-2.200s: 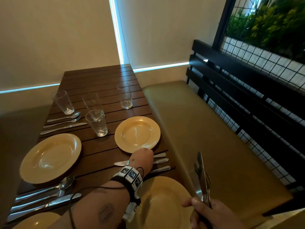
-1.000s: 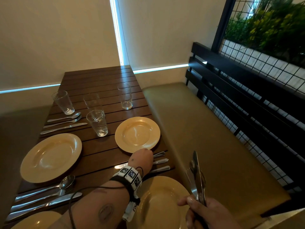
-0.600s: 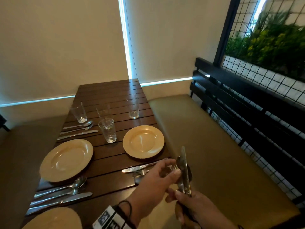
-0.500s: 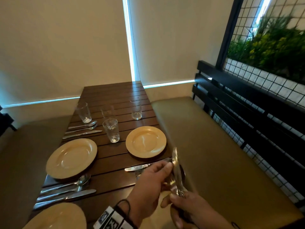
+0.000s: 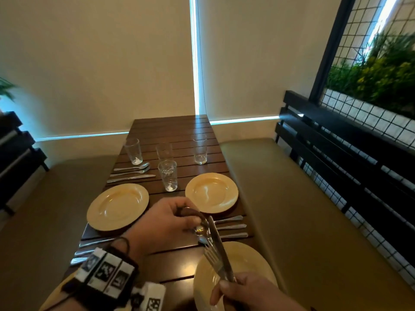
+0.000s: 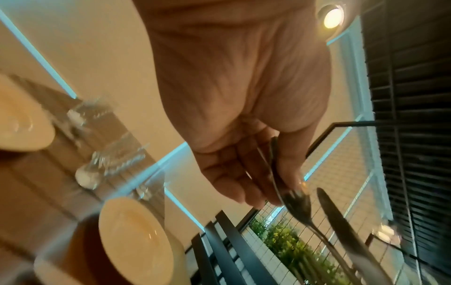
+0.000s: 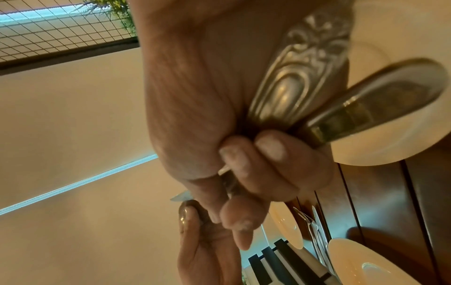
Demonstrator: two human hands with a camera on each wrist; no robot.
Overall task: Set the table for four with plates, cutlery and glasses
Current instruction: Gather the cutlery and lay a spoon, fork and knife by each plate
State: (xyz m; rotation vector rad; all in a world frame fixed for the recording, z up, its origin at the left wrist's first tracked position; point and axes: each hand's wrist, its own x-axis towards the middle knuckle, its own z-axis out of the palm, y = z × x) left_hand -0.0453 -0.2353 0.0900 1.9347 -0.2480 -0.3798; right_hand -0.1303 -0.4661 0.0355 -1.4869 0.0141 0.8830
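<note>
Right hand (image 5: pixel 251 292) is closed round the handles of a knife (image 5: pixel 219 245) and fork (image 5: pixel 212 258), held over the near right plate (image 5: pixel 258 261) at the table's (image 5: pixel 170 131) near right corner. Both point up and away toward the far edge, tips leaning slightly left. Left hand (image 5: pixel 166 221) has come across from the left and pinches the bowl of a spoon (image 5: pixel 201 230) between thumb and fingertips, right at the top of the bundle; the left wrist view shows the spoon's stem running down beside the knife blade toward the other hand.

So the spoon's long axis lies along the bundle, bowl up at the left hand, handle down at the right. The left hand is the nearer one to draw it out, probably by pulling up and away along that axis while the right fist loosens a little.

This set likely belongs to the near right plate. Three other cutlery sets already lie on the table, and four glasses (image 5: pixel 167 175) stand toward the far half.
</note>
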